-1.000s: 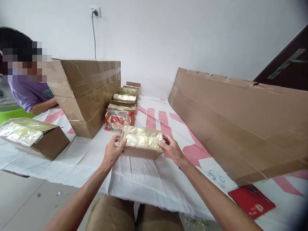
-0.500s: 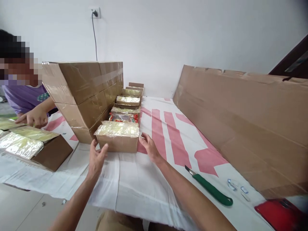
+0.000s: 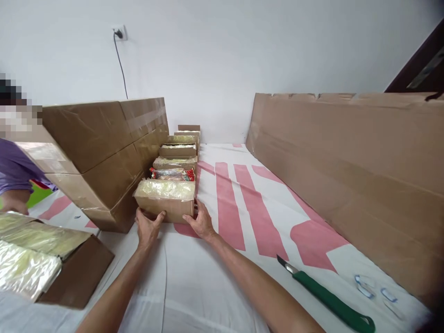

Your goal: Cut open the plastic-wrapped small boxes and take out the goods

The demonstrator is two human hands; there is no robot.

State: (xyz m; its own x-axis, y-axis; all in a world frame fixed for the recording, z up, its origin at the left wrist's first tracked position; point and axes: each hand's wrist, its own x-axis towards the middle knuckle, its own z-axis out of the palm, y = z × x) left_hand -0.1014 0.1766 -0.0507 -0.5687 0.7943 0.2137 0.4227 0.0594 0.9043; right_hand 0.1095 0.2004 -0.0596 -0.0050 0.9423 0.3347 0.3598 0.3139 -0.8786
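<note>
A small open-topped cardboard box (image 3: 173, 207), with clear wrap over pale yellow contents, stands at the near end of a row. My left hand (image 3: 148, 229) grips its lower left corner, the thumb across the front. At the lower right corner my right hand (image 3: 201, 222) holds the box, thumb in front and fingers round the side. Right behind it lies a shiny red-printed packet (image 3: 173, 174). Further back, several similar cardboard boxes (image 3: 177, 151) run in line toward the wall.
Stacked sealed cartons (image 3: 100, 143) rise left of the row. A larger open box (image 3: 76, 273) with wrapped contents sits front left, near a co-worker's arm (image 3: 15, 199). A green-handled knife (image 3: 329, 298) lies front right. A long cardboard sheet (image 3: 340, 171) leans along the right.
Both hands have closed in on the box from its sides and now grip its lower corners. The view has shifted, and the co-worker's hand has moved back from the larger box.
</note>
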